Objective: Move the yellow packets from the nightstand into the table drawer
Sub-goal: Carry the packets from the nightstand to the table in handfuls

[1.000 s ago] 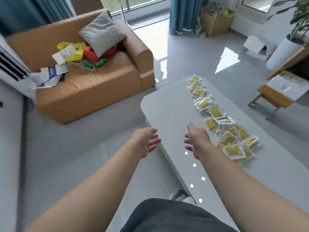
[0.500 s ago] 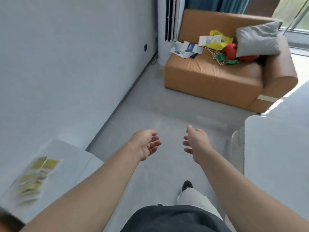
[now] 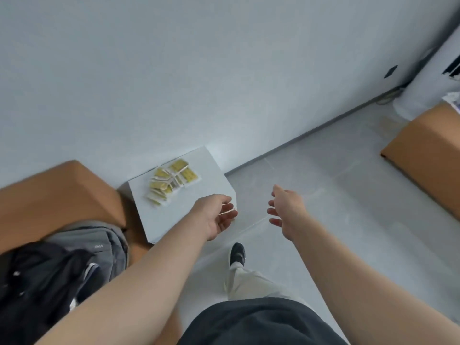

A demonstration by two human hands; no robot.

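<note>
Yellow packets (image 3: 171,183) heaped by wall-side edge of white counter (image 3: 171,212); left grip (image 3: 215,217) above right corner, loosely apart and curled, empty; right grip (image 3: 286,210) past right edge, over floor (image 3: 336,195), likewise apart, empty

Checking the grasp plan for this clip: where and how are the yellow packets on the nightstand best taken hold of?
Probably by the heap's near edge, from above and in front: the yellow packets lie flat and overlapping on the nightstand, wall behind, sofa arm at their left. The empty left hand is nearest.
</note>
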